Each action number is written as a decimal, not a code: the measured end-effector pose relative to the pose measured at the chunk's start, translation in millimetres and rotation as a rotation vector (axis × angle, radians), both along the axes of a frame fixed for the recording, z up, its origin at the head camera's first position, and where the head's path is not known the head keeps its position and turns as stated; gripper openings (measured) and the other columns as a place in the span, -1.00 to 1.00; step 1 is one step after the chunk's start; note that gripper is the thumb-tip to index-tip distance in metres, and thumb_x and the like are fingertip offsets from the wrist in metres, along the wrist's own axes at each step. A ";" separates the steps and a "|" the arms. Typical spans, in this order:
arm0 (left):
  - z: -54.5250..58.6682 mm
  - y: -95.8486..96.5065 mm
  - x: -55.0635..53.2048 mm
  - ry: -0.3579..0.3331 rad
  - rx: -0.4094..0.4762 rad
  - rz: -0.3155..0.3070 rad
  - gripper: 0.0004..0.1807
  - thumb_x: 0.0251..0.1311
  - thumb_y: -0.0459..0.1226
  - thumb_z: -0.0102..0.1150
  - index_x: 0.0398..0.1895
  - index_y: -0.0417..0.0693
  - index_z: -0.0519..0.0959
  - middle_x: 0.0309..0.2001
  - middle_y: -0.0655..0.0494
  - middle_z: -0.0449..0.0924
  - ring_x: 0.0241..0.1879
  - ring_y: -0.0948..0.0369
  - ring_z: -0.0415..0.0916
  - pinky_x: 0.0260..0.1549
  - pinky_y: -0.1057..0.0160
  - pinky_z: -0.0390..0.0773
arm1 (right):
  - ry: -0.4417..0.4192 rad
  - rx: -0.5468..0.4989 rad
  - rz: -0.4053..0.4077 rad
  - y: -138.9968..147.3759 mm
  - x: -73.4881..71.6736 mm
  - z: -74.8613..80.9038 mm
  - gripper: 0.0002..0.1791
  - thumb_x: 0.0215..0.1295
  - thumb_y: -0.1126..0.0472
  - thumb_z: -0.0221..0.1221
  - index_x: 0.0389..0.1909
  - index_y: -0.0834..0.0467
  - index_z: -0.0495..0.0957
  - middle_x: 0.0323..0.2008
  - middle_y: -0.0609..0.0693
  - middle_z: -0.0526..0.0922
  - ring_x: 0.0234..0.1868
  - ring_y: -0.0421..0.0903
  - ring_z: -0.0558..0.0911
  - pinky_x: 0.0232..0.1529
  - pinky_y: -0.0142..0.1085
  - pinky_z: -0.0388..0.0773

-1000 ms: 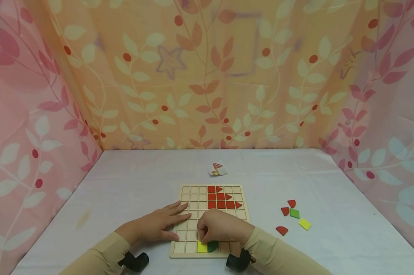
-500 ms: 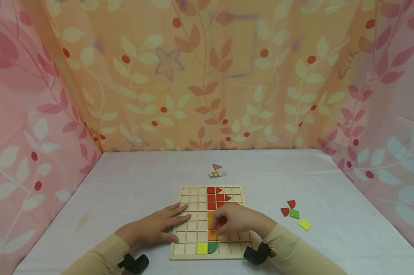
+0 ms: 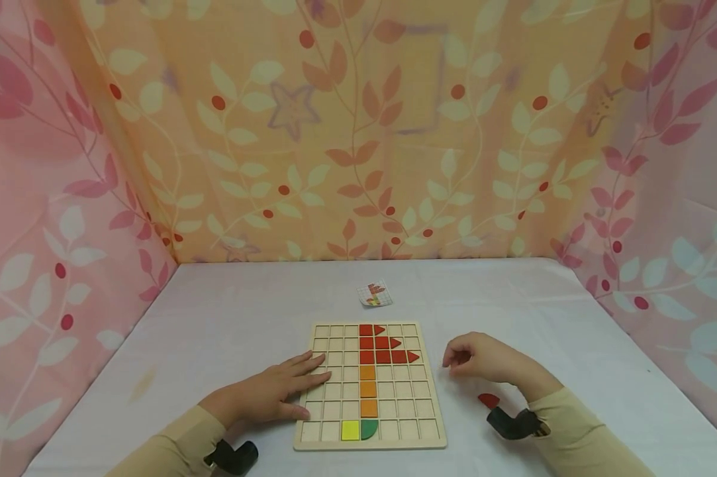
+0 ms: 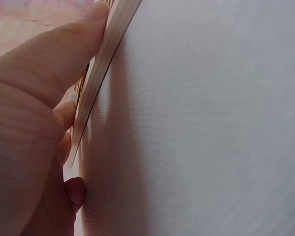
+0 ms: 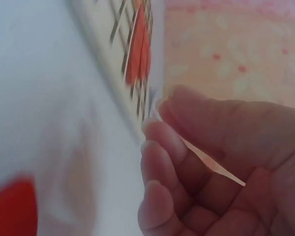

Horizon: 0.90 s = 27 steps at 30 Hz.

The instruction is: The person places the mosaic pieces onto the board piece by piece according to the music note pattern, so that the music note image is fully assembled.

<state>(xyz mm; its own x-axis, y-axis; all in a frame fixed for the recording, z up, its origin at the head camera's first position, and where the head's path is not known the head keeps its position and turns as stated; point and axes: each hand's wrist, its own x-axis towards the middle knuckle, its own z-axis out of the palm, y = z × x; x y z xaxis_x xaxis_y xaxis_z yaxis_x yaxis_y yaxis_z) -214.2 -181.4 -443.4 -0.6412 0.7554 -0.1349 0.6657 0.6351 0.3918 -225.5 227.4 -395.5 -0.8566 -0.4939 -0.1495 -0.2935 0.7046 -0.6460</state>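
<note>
Pale wooden grid board (image 3: 394, 445) lay flat on the white-clothed counter (image 3: 227, 311). The left hand (image 3: 275, 391) rested over its left edge, fingers spread wide, perhaps steadying it. A yellow square tile (image 3: 349, 430), orange square tiles (image 3: 367, 389), a green quarter-round tile (image 3: 368, 429) and red tiles (image 3: 367, 357) filled some cells. Farther right, the right hand (image 3: 486, 358) had fingers loosely curled, narrow and apparently empty, near a loose red rounded tile (image 3: 488, 400). Tile-setting seemed in hand; the next move probably called for picking up another.

Printed card (image 3: 375, 293): detail too small to read. Red piece (image 5: 14, 209), right wrist view: blurred, cut off lower left. Board (image 4: 94, 83), left wrist view: partly behind left hand (image 4: 34, 113).
</note>
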 end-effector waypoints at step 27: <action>7.8 4.2 2.2 -0.059 -0.015 0.033 -0.05 -0.16 0.35 0.07 0.38 0.42 0.04 0.45 0.24 -0.19 0.42 0.05 -0.30 0.21 -0.18 0.02 | -0.094 0.106 -0.348 100.2 -4.7 -19.5 -0.79 -0.07 0.30 0.34 -0.41 0.16 0.51 -0.52 0.00 0.43 -0.41 -0.08 0.39 -0.41 -0.27 0.38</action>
